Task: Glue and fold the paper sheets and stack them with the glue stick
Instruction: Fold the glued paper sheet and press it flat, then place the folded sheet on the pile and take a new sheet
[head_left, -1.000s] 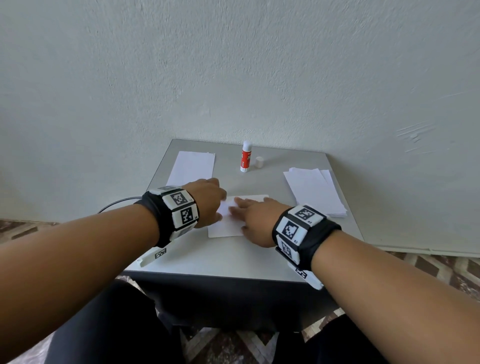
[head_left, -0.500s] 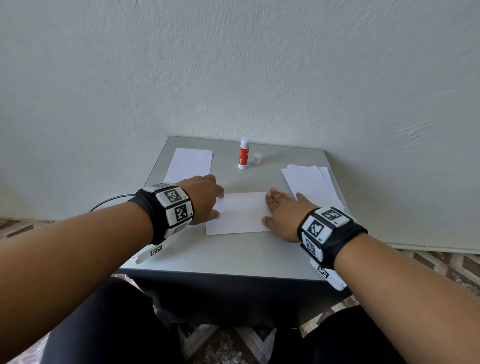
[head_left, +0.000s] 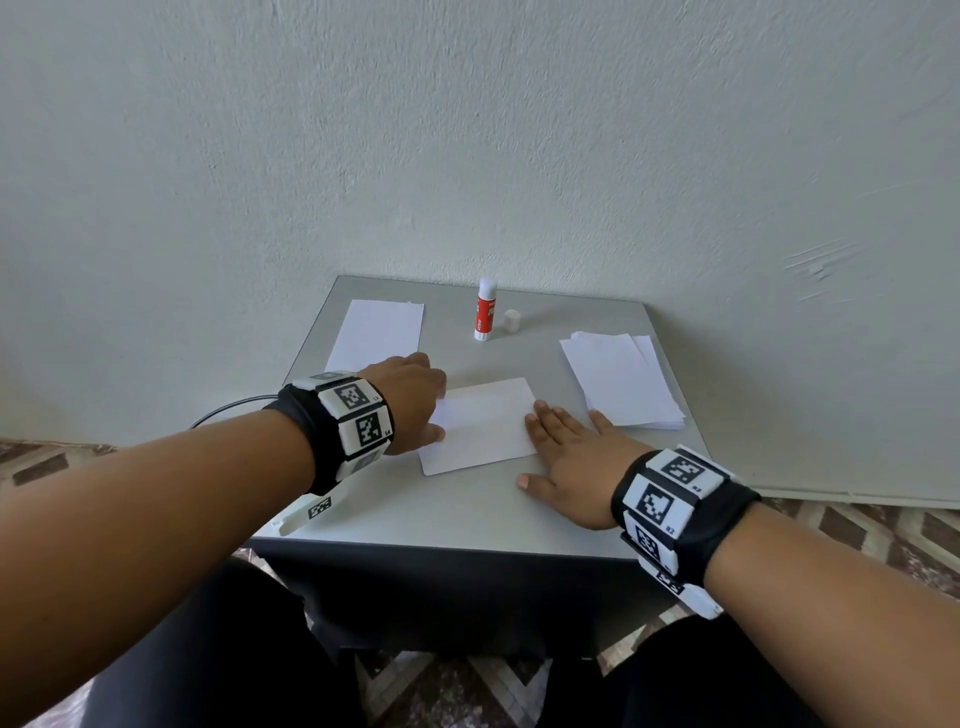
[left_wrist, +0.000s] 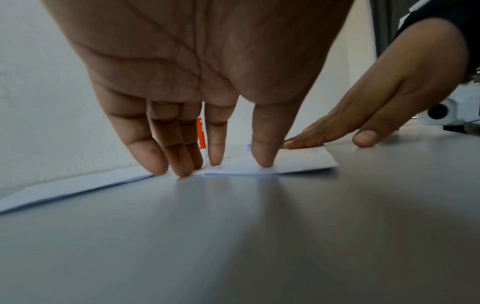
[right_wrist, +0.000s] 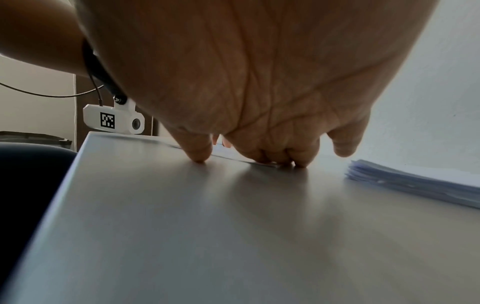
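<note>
**A:** What are the hands doing?

**B:** The left hand (head_left: 410, 400) stands on its fingertips (left_wrist: 263, 160), fingers nearly straight, pinning the left end of the folded sheet (head_left: 480, 426) and gripping nothing. The right hand (head_left: 569, 462) lies flat with fingers extended; its fingertips (head_left: 537, 423) press the sheet's right edge, and its thumb sits on the bare table (head_left: 467, 509).

**B:** The sheet lies between the 2 hands, near the table's middle.

**A:** How will it handle?

**B:** I judge it very light, thin and floppy. It looks smooth and matte white with a faint crease line running along its length, and it would likely skid on the smooth grey tabletop (which has a slight sheen). Fresh glue may let the layers creep. I would lift it by a short end, thumb under, fingers on top.

**A:** And around it?

**B:** Beyond the sheet stands the glue stick (head_left: 485, 312), a rigid upright cylinder in red and white, with its small white cap (head_left: 512, 321) just beside it. Left of the sheet lies 1 flat white paper (head_left: 376, 332). To the right is a slightly fanned paper pile (head_left: 621, 379).
</note>
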